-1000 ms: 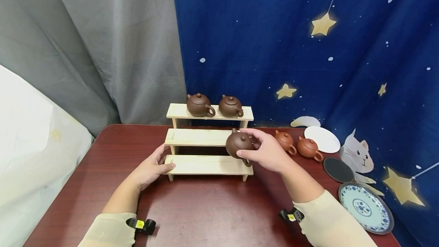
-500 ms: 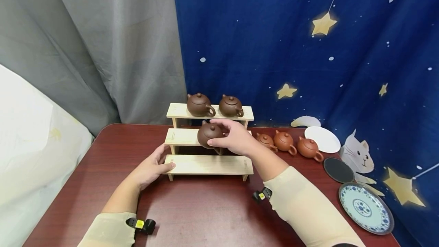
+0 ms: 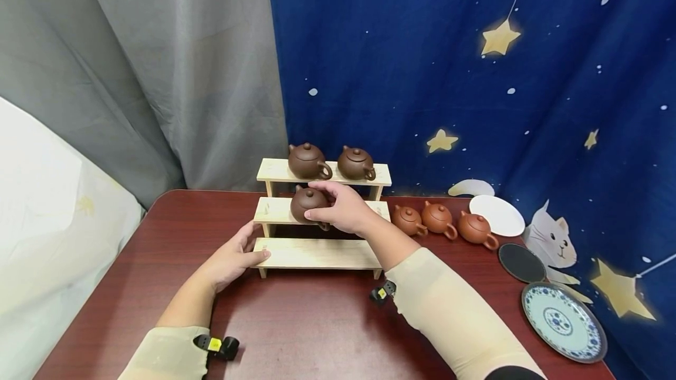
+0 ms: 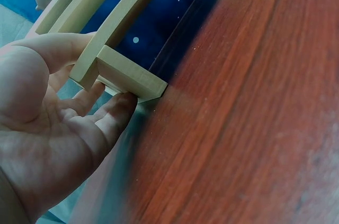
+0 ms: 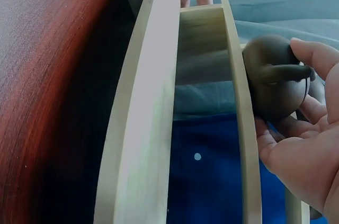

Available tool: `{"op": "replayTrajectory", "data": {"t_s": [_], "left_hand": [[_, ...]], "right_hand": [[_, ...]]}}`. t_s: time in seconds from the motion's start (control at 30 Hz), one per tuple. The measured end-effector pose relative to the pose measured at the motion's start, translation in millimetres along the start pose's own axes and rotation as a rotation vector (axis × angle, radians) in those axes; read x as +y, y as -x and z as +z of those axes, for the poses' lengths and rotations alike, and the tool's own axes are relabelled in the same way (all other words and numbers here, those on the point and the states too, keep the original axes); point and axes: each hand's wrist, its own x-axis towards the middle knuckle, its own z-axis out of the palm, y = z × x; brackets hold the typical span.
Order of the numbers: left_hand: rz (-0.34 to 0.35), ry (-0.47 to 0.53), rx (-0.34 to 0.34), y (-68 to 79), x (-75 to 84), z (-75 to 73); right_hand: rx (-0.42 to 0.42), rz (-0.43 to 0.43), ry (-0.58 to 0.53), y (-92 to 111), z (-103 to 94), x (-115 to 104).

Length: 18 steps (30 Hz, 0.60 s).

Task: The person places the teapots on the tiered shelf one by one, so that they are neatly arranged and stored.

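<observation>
A three-step wooden rack [image 3: 322, 253] stands on the table. Two dark brown teapots, one at left [image 3: 306, 162] and one at right [image 3: 355, 163], sit on its top step. My right hand [image 3: 343, 210] grips a third dark brown teapot [image 3: 308, 204] by its body at the middle step, left of centre. In the right wrist view, that teapot [image 5: 275, 89] lies against the step's edge, its handle toward the camera. My left hand [image 3: 232, 260] holds the left end of the bottom step, thumb on top; in the left wrist view its fingers [image 4: 119, 110] touch the rack's leg.
Three reddish-brown teapots [image 3: 437, 217] stand in a row right of the rack. Beyond them lie a white plate [image 3: 496, 216], a dark round plate [image 3: 521, 262] and a blue-patterned plate [image 3: 564, 321] along the table's right edge. Curtains hang behind.
My right hand has carried the dark brown teapot leftward from the rack's right end to the middle step, left of centre. The left hand keeps its hold on the rack.
</observation>
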Motion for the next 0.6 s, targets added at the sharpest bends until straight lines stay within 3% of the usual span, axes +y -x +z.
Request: {"op": "replayTrajectory", "data": {"t_s": [0.33, 0.6], "left_hand": [[0.003, 0.012, -0.007, 0.6, -0.3, -1.1], [0.008, 0.022, -0.006, -0.9, -2.7, 0.5]], "right_hand": [[0.031, 0.015, 0.002, -6.0, 5.5, 2.9], [0.053, 0.020, -0.026, 5.8, 1.3, 5.1]]}}
